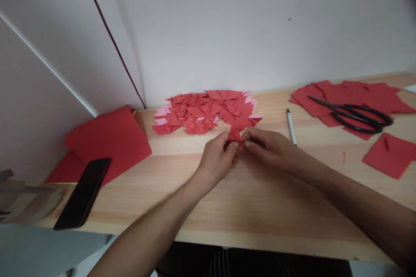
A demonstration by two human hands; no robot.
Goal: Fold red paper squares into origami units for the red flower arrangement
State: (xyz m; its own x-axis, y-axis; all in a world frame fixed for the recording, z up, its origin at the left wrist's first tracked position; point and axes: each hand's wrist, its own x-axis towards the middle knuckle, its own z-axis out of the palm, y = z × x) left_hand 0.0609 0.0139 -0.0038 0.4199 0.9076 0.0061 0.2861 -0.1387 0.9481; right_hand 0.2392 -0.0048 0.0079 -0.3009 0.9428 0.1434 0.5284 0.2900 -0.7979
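Both my hands meet over the middle of a wooden table [247,207]. My left hand [216,160] and my right hand [264,145] pinch a small folded red paper piece [234,136] between their fingertips, just above the table top. Directly behind it lies a pile of several folded red and pink paper pieces [208,110], spread flat against the wall.
A white pen [291,126] lies right of my hands. Black scissors [357,114] rest on red paper squares [328,97] at the far right, with another red square [390,155] nearer. Left, large red sheets [108,138] and a black phone [82,192] sit by the table edge.
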